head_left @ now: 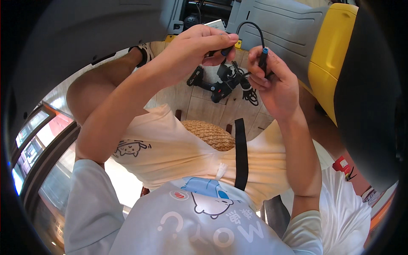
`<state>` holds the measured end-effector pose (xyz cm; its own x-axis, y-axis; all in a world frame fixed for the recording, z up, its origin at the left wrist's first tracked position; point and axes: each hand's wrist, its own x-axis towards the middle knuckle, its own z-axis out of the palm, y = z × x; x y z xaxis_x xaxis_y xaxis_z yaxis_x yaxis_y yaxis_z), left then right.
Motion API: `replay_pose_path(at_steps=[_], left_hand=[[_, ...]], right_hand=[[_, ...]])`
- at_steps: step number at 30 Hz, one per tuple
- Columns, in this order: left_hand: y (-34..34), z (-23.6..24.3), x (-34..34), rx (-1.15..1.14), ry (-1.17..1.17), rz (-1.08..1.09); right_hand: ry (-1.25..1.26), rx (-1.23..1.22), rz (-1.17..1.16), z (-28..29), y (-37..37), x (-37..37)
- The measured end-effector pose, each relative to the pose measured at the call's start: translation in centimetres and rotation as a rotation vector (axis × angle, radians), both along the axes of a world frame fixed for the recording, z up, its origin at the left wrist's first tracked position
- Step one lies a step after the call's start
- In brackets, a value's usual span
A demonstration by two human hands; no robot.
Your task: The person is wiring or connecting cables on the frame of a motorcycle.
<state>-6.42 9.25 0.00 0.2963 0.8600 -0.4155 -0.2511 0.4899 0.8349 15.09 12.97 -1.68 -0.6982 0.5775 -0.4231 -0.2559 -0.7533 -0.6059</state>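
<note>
A short black cable arches between my two hands. My right hand is closed around a slim black connector with a blue ring at its top, where the cable enters. To its left and slightly higher, my left hand pinches a dark connector, which also has a blue ring. My fingers hide most of that piece. Below both hands, a black pistol-shaped power tool lies on the floor beside a coiled black cable.
Ahead stands a grey machine body with a yellow panel and an open compartment showing dark parts. Dark curved panels flank me at left and right. A woven seat is under me. A red object stands at right.
</note>
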Motion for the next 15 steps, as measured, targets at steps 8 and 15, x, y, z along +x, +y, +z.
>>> replay_pose_path(at_steps=[8,15], left_hand=[[0.2,0.4,0.1,-0.055,0.031,-0.009],[-0.9,-1.2,1.3,0.026,0.219,-0.212]], right_hand=[[-0.016,0.071,0.012,-0.5,-0.3,-0.3],[-0.133,0.096,-0.007,-0.2,-1.2,-1.5]])
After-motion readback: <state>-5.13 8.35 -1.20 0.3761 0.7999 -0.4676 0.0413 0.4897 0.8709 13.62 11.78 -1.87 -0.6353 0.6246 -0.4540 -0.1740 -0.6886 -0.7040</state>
